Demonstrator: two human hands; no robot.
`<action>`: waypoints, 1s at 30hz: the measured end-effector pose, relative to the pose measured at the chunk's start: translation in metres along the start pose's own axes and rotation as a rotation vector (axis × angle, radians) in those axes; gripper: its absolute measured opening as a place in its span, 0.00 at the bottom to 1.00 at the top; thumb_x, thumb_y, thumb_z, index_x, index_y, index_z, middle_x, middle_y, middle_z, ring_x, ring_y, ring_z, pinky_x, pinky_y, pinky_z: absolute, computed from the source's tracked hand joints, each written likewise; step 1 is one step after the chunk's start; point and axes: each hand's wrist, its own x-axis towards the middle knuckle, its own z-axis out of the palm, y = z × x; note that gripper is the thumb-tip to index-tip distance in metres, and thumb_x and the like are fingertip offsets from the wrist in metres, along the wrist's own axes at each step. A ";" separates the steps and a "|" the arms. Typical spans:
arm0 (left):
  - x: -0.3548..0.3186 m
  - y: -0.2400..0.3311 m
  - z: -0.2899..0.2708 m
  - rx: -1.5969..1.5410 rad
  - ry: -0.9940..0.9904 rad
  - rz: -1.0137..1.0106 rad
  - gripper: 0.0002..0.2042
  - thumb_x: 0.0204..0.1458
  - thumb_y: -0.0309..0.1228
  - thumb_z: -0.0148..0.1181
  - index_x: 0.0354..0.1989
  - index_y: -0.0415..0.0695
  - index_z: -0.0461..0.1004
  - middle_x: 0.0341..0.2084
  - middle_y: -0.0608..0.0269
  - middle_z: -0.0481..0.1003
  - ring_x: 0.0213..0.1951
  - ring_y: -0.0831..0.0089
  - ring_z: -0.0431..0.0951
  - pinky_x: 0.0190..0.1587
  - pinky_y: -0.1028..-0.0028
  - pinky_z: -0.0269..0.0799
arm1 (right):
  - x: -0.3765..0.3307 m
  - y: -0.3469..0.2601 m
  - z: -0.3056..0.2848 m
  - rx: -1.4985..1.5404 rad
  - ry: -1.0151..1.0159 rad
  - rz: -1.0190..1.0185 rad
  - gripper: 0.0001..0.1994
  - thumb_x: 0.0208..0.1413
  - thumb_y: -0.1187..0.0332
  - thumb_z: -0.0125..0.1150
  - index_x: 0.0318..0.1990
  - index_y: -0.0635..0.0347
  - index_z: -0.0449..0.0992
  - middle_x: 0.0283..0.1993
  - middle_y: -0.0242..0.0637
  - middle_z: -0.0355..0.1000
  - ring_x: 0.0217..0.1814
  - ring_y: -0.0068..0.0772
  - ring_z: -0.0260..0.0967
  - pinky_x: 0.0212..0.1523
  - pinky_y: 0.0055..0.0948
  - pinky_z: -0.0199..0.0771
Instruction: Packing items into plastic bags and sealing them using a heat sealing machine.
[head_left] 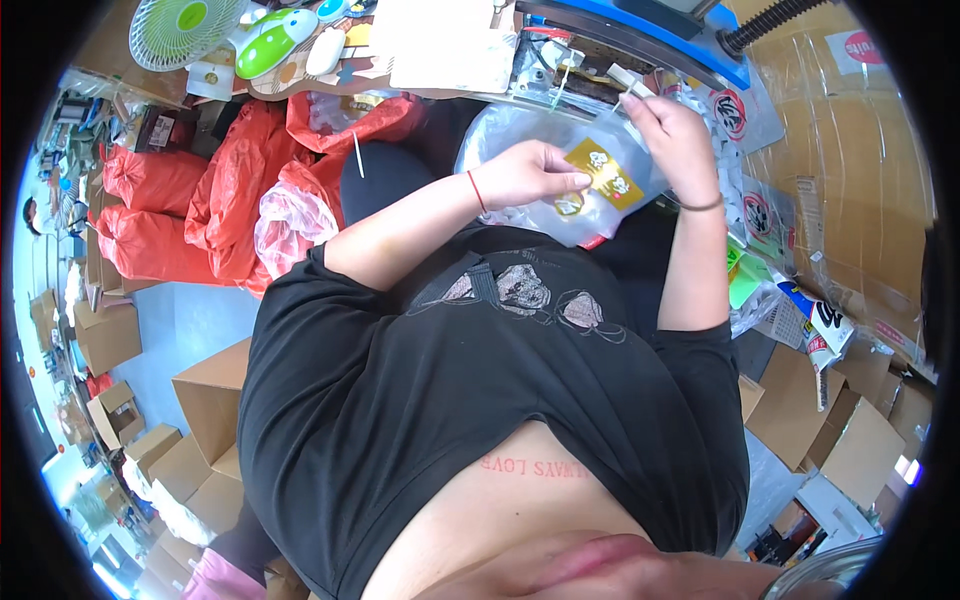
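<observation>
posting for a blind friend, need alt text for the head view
A person's left hand holds a translucent plastic bag with a gold label, while the right hand is at its upper right, grip unclear. Red plastic bags and a green-and-white fan are to the left, with cardboard boxes on both sides.

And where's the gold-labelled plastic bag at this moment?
In the head view, the gold-labelled plastic bag is above and right of centre, between the left hand, which pinches it, and the right hand, beyond the black shirt.
</observation>
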 end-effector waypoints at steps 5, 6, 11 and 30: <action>0.003 -0.006 0.014 -0.061 -0.078 -0.062 0.12 0.56 0.37 0.66 0.35 0.40 0.81 0.25 0.72 0.79 0.27 0.87 0.71 0.32 0.83 0.67 | -0.015 0.001 -0.009 0.304 0.139 0.011 0.22 0.62 0.53 0.58 0.27 0.65 0.75 0.18 0.35 0.64 0.22 0.23 0.59 0.26 0.27 0.61; 0.004 -0.005 0.014 -0.124 -0.093 -0.073 0.12 0.56 0.37 0.65 0.36 0.39 0.81 0.26 0.71 0.80 0.28 0.87 0.73 0.33 0.83 0.68 | -0.015 -0.010 -0.012 0.222 0.120 -0.005 0.22 0.63 0.53 0.57 0.28 0.66 0.75 0.18 0.37 0.65 0.21 0.26 0.60 0.26 0.28 0.62; 0.005 -0.017 0.022 -0.392 -0.116 -0.218 0.11 0.55 0.36 0.67 0.38 0.40 0.81 0.29 0.69 0.80 0.30 0.84 0.76 0.35 0.80 0.72 | -0.018 0.003 -0.021 -0.055 -0.080 -0.027 0.25 0.61 0.47 0.54 0.28 0.64 0.77 0.22 0.48 0.70 0.23 0.49 0.68 0.26 0.39 0.64; 0.053 -0.020 -0.035 -0.495 0.107 -0.157 0.15 0.54 0.31 0.65 0.47 0.36 0.76 0.39 0.56 0.79 0.41 0.72 0.79 0.48 0.71 0.75 | -0.031 0.141 0.016 -0.581 0.153 0.017 0.20 0.59 0.66 0.57 0.58 0.57 0.70 0.60 0.49 0.67 0.59 0.57 0.64 0.59 0.47 0.65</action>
